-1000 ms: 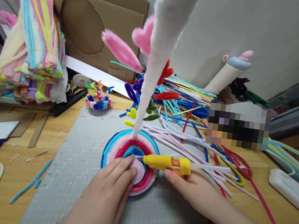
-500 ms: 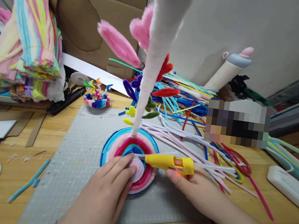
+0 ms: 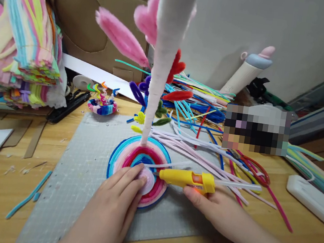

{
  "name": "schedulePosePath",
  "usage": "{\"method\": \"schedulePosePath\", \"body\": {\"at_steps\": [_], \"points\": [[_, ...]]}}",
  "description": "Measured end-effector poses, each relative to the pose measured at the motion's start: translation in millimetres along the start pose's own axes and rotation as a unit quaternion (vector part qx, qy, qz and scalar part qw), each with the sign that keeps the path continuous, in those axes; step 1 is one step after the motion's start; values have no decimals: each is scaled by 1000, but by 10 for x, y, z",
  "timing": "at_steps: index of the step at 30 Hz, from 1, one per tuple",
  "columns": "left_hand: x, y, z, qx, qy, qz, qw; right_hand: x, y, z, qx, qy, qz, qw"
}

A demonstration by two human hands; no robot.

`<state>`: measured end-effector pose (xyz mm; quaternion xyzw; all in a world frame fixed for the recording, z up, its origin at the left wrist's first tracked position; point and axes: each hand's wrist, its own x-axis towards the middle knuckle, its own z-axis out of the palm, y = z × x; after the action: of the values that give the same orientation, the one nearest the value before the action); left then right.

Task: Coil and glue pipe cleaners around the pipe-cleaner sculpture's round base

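A yellow hot glue gun [image 3: 182,178] is gripped in my right hand [image 3: 216,209], a clear glue stick jutting from its back. Its nozzle points left at a round disc [image 3: 116,165] covered in coiled pipe cleaners of blue, pink and red. My left hand [image 3: 117,195] presses down on the disc, its fingertips closed on a pale pipe cleaner [image 3: 172,165] by the light lilac spiral [image 3: 149,184]. The strip's free end stretches right, above the nozzle. From the disc's far side rises a white wrapped stem [image 3: 170,38] with pink, red, purple, yellow and green fuzzy petals.
Under the disc lies a grey cutting mat [image 3: 64,176]. Loose pipe cleaners [image 3: 200,151] and red-handled scissors [image 3: 259,171] are at the right. A small colourful ring [image 3: 102,108] sits behind, bundled pipe cleaners [image 3: 35,59] at the left, a white power strip [image 3: 313,203] far right.
The glue gun has shifted slightly right and down, its nozzle now below the pale strip and apart from my left fingertips. My left hand stays on the disc. The whole view has shifted slightly.
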<state>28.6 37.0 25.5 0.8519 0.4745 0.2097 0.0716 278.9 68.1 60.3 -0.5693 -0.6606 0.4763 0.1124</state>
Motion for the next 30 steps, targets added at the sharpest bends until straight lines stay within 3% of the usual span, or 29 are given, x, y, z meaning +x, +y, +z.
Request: {"method": "schedulePosePath", "body": {"at_steps": [9, 23, 30], "points": [[-36, -17, -12, -12, -12, 1, 1000, -86, -66, -20, -10, 1, 32, 999], [-38, -40, 23, -28, -19, -8, 999, -218, 57, 49, -54, 23, 60, 996], [-40, -32, 12, -34, -24, -3, 999, -247, 8, 68, -88, 4, 100, 991]]}}
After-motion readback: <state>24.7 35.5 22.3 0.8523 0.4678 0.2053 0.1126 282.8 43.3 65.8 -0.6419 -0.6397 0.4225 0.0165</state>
